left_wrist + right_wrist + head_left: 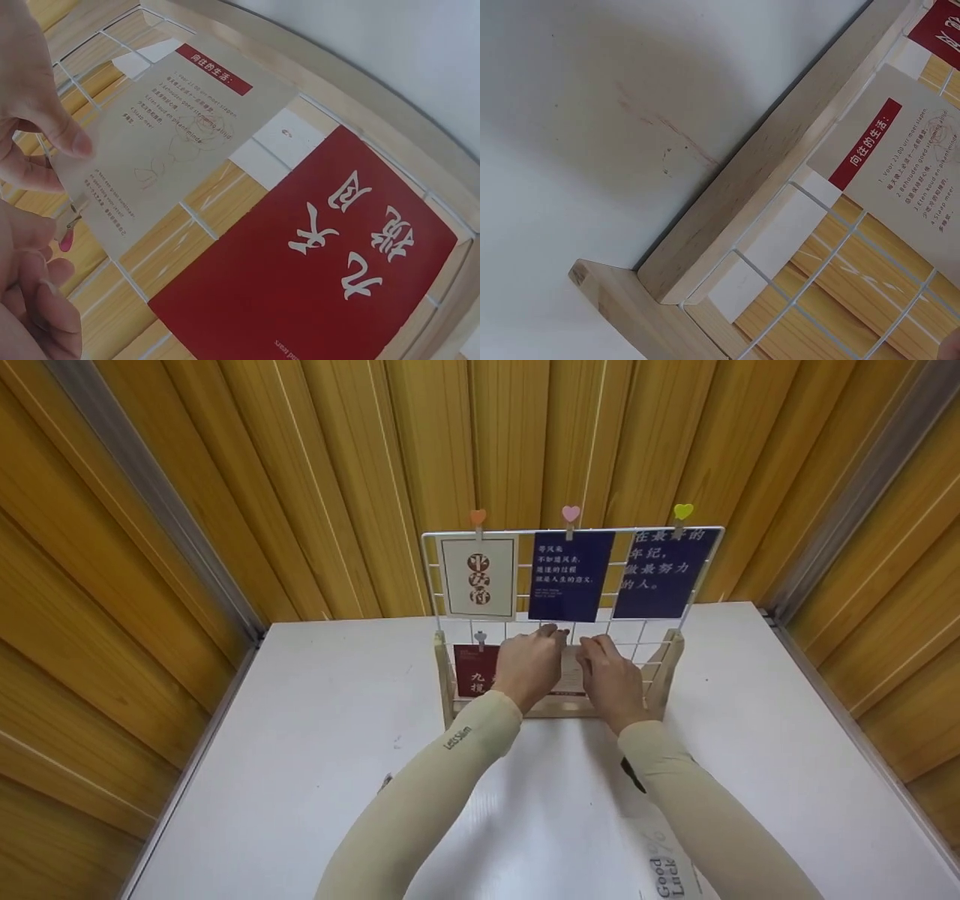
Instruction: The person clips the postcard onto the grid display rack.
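Note:
A white wire grid in a wooden stand (pixel 559 709) stands before me. My right hand (pixel 613 679) pinches the upper edge of a cream card (pixel 169 135) against the grid, its thumb on the card's face. This card hangs with its red title band towards the wooden base. My left hand (pixel 531 664), fingers curled, is at the same edge and pinches a small clip (pixel 66 229) with a pink end; the grip is partly hidden. To the left hangs a red card (pixel 315 262) with white characters, under a grey heart clip (pixel 481 639).
Along the grid's top hang a white card (pixel 478 577), a dark blue card (pixel 570 577) and another blue card (pixel 660 574), held by orange, pink and yellow heart clips. A printed "Good Luck" piece (pixel 664 862) lies by my right forearm on the white table (pixel 322 750).

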A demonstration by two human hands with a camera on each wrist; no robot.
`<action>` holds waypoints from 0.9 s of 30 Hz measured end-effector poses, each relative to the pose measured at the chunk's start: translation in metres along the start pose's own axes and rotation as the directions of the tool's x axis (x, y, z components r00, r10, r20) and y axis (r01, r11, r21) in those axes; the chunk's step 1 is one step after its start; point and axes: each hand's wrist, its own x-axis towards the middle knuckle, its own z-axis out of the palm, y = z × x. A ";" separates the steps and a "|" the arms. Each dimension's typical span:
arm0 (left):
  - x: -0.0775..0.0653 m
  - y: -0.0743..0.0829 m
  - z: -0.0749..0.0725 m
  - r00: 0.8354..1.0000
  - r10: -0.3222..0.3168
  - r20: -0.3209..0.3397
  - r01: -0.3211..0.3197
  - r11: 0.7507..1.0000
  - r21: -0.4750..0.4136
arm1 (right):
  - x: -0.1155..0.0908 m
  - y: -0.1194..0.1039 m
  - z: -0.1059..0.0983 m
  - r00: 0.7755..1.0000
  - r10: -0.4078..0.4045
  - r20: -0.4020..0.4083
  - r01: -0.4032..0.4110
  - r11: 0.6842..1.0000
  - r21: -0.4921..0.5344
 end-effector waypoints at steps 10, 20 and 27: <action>-0.009 -0.005 -0.008 0.996 0.056 -0.073 -0.059 0.998 -0.034 | -0.001 0.002 -0.001 0.999 -0.031 -0.024 0.032 0.999 0.022; -0.015 -0.016 -0.019 0.997 0.067 -0.047 -0.073 0.988 -0.137 | -0.004 0.007 -0.011 0.990 -0.114 -0.077 0.118 0.992 0.046; -0.023 -0.031 -0.025 0.999 0.048 -0.024 -0.051 0.981 -0.187 | -0.008 0.008 -0.025 0.988 -0.065 -0.141 0.087 0.985 0.152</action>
